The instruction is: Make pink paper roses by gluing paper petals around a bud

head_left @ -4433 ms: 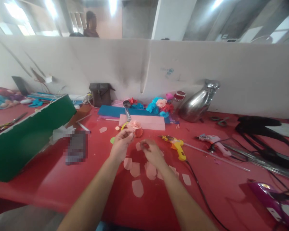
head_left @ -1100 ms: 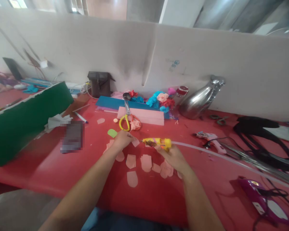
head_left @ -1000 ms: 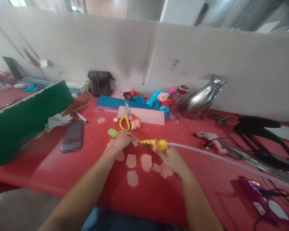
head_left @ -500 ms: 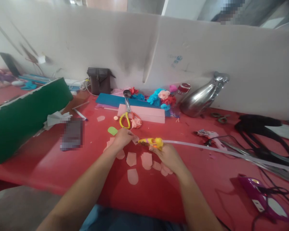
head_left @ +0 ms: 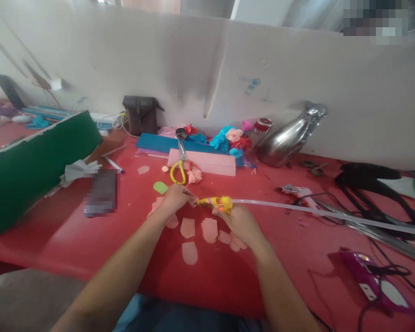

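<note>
"Both hands are occupied, mid-frame?"

"Yes. Just left of centre, the left hand (head_left: 175,199) pinches a pink paper petal (head_left: 194,201); right of it, the right hand (head_left: 240,222) grips a yellow glue gun (head_left: 215,203)."

"What has changed?"

"A second ago the gun stood slightly farther right; now its nozzle (head_left: 198,203) seems to meet the petal's edge, which looks like a gluing position."

"And the counts, left to right?"

"One green cut-out (head_left: 160,187); one pair of yellow-and-red-handled scissors (head_left: 183,161); one pink paper flower (head_left: 194,175) at the red handle. Loose petals (head_left: 190,253), lower centre, overlap too much to count. Two glue guns altogether, counting the pink glue gun (head_left: 306,197) at right. Farther right, apparently one darker pair of scissors (head_left: 313,167)."
</note>
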`<act>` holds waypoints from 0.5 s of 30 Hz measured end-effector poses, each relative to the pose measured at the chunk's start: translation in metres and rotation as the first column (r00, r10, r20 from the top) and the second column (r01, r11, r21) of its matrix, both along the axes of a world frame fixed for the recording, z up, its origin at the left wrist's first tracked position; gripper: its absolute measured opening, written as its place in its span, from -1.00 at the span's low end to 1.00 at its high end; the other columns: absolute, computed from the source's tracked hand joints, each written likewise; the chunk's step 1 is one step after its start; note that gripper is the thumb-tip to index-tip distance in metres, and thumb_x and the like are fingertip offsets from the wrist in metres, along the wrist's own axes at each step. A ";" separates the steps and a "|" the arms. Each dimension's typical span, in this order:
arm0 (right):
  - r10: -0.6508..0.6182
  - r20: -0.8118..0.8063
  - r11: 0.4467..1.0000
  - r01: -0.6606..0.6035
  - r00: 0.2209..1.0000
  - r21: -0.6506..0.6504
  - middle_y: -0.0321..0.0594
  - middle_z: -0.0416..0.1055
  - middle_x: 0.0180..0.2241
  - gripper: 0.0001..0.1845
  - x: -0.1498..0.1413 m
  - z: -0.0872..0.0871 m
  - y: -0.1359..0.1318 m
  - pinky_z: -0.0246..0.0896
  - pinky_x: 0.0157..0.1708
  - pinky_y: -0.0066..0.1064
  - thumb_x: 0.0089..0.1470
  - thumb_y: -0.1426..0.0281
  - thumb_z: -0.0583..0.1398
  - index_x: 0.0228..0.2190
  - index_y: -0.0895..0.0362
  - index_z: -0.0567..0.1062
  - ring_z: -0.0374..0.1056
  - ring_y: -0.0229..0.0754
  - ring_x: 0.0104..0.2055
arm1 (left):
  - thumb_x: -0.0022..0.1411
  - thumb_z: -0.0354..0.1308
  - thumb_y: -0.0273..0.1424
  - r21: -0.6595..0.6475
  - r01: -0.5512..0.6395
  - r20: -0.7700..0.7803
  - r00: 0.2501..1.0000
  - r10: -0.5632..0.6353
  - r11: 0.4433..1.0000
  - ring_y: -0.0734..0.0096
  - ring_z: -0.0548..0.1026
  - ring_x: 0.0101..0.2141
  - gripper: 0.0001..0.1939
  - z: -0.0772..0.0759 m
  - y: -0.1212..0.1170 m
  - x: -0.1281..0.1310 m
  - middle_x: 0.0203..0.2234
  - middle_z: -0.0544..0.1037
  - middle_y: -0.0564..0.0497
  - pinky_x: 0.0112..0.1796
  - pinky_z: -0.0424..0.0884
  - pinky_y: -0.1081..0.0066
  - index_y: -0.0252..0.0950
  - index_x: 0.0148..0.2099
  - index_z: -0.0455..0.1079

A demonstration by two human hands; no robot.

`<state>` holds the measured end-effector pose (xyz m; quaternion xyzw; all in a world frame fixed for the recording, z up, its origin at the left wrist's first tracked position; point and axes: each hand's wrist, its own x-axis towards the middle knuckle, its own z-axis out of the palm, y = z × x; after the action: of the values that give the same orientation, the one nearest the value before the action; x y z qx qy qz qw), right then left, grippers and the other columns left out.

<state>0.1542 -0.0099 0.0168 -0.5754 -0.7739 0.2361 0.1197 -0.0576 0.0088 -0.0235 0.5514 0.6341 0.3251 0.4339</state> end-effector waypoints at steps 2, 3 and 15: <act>0.003 0.008 1.000 -0.003 1.000 0.004 -0.23 0.41 -0.68 -0.53 0.000 -0.001 0.000 -0.07 -0.62 -0.45 0.05 0.00 0.04 -0.48 0.10 0.50 0.36 -0.16 -0.61 | -0.05 0.17 -0.42 -0.006 -0.002 0.004 1.000 0.002 1.000 0.37 0.52 -0.40 -0.88 0.001 -0.001 0.000 -0.55 0.60 0.03 -0.29 0.38 0.46 -0.25 -0.54 0.53; 0.005 0.013 1.000 -0.005 1.000 0.009 -0.23 0.41 -0.68 -0.53 0.000 -0.001 0.000 -0.07 -0.62 -0.45 0.05 0.00 0.04 -0.47 0.10 0.50 0.35 -0.16 -0.61 | -0.05 0.17 -0.42 -0.009 0.000 0.006 1.000 0.000 1.000 0.38 0.52 -0.40 -0.88 0.001 -0.001 0.000 -0.55 0.60 0.02 -0.29 0.38 0.46 -0.24 -0.54 0.53; -0.008 0.084 0.995 0.000 0.996 0.100 -0.19 0.48 -0.56 -0.49 0.003 -0.004 0.003 -0.02 -0.58 -0.45 0.06 -0.02 0.01 -0.42 0.10 0.54 0.36 -0.15 -0.53 | -0.06 0.19 -0.33 -0.020 0.009 -0.045 0.999 -0.010 1.000 0.37 0.51 -0.40 -0.87 0.005 0.000 0.000 -0.56 0.60 0.04 -0.29 0.36 0.46 -0.23 -0.52 0.54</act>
<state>0.1572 -0.0066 0.0126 -0.5798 -0.7879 0.1723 0.1158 -0.0577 0.0083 -0.0183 0.5571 0.6445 0.3041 0.4264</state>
